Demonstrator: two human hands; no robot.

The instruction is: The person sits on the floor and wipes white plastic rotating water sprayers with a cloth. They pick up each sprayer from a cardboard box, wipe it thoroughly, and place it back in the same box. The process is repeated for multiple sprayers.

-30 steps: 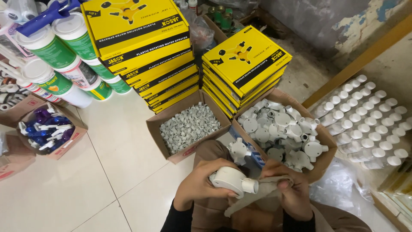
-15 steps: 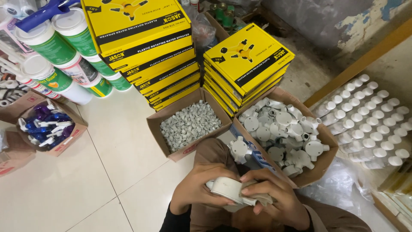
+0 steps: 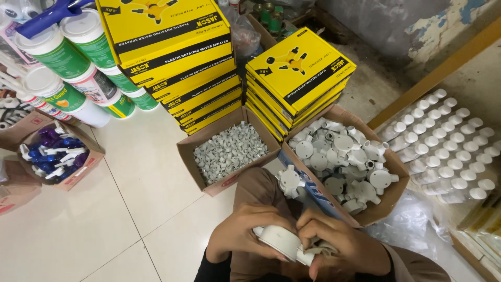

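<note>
Head cam: both hands are curled tight round 1 round white plastic junction box (image 3: 279,243), low in frame over the lap. Left hand (image 3: 241,235) cups its body, right hand (image 3: 342,244) pinches the spout end. Cardboard box of matching white fittings (image 3: 342,162) sits just beyond.

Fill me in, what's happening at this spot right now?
A person sits on the floor, looking down at both hands. The left hand and right hand together grip a round white plastic fitting over the lap. In front stand a cardboard box of larger white fittings and a box of small grey pieces, with stacks of yellow boxes behind.
</note>
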